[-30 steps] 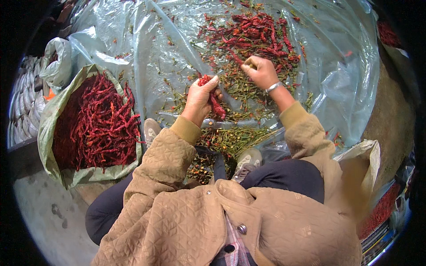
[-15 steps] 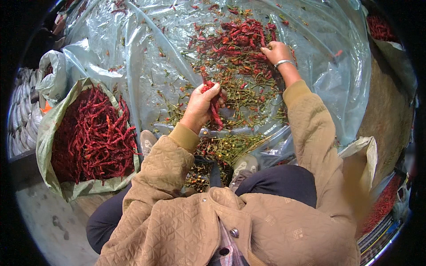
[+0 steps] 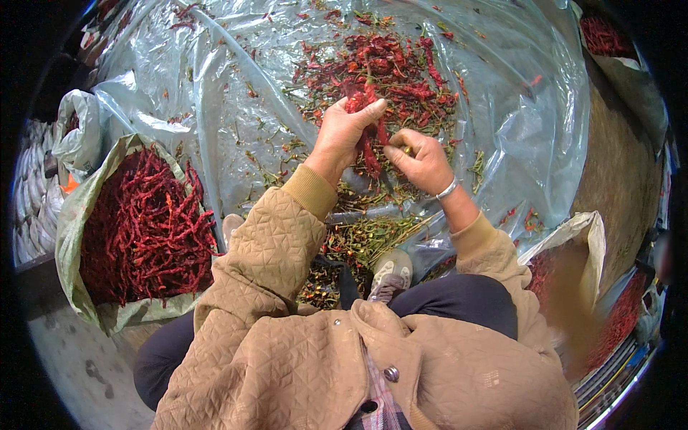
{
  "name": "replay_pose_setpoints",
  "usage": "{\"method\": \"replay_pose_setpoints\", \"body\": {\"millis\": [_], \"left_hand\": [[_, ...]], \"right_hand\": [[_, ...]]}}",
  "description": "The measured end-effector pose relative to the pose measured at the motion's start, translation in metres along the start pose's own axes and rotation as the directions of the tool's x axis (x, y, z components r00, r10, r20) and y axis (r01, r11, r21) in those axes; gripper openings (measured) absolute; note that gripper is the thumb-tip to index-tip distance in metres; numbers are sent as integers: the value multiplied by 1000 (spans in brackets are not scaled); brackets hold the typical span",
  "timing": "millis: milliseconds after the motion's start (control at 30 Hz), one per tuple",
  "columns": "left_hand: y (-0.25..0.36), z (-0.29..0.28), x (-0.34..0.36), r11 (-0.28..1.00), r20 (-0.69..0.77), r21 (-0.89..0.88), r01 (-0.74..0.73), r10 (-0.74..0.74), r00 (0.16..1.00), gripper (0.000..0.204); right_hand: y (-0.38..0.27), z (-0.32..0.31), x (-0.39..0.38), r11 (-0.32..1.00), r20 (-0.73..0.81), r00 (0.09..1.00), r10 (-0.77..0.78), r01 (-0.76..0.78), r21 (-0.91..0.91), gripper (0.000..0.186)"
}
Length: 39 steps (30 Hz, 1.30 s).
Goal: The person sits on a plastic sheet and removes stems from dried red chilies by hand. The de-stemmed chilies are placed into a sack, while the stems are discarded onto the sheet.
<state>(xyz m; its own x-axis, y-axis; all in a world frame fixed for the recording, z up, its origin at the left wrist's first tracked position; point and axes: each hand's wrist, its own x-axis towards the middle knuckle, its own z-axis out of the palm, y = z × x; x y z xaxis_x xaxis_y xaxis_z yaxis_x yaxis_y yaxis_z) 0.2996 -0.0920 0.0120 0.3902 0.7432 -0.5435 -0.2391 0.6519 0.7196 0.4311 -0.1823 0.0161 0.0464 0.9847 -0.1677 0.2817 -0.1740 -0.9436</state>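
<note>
My left hand [image 3: 340, 137] is closed around a small bunch of dried red chili peppers [image 3: 370, 154], whose ends stick out above and below the fingers. Close beside it on the right, my right hand [image 3: 424, 165], with a metal bangle at the wrist, is pinched shut. A small yellow-green bit that looks like a chili stem [image 3: 408, 150] shows between its fingers. Beyond both hands, a loose pile of red chilies [image 3: 423, 93] lies on clear plastic sheeting [image 3: 502, 136]. Green stems and caps [image 3: 373, 240] are scattered below my hands, near my shoe.
An open pale-green sack [image 3: 68, 251] full of red chilies stands at my left, with a white bag [image 3: 80, 143] behind it. To the right, a white sack [image 3: 596, 240] also holds chilies, and more red chilies [image 3: 616, 326] lie beyond it.
My right hand has come back from the pile, down and left, to beside my left hand. The left hand has moved up and right, still holding chilies.
</note>
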Motion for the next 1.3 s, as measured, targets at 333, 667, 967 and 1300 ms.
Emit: {"method": "replay_pose_setpoints", "body": {"millis": [333,667,967,1300], "left_hand": [[-10,5,-25,929,161,369,-21,-42,986,15],[-14,-11,-47,946,109,324,28,-67,992,10],[9,0,-50,980,104,135,144,-159,982,9],[-16,-37,-36,688,-5,713,-136,198,980,17]], "right_hand": [[15,-31,57,976,-105,993,46,-23,217,25],[12,3,30,851,154,983,103,-167,498,12],[-6,-4,32,855,146,989,-4,-72,513,11],[5,0,11,941,519,809,-275,338,-29,12]]}}
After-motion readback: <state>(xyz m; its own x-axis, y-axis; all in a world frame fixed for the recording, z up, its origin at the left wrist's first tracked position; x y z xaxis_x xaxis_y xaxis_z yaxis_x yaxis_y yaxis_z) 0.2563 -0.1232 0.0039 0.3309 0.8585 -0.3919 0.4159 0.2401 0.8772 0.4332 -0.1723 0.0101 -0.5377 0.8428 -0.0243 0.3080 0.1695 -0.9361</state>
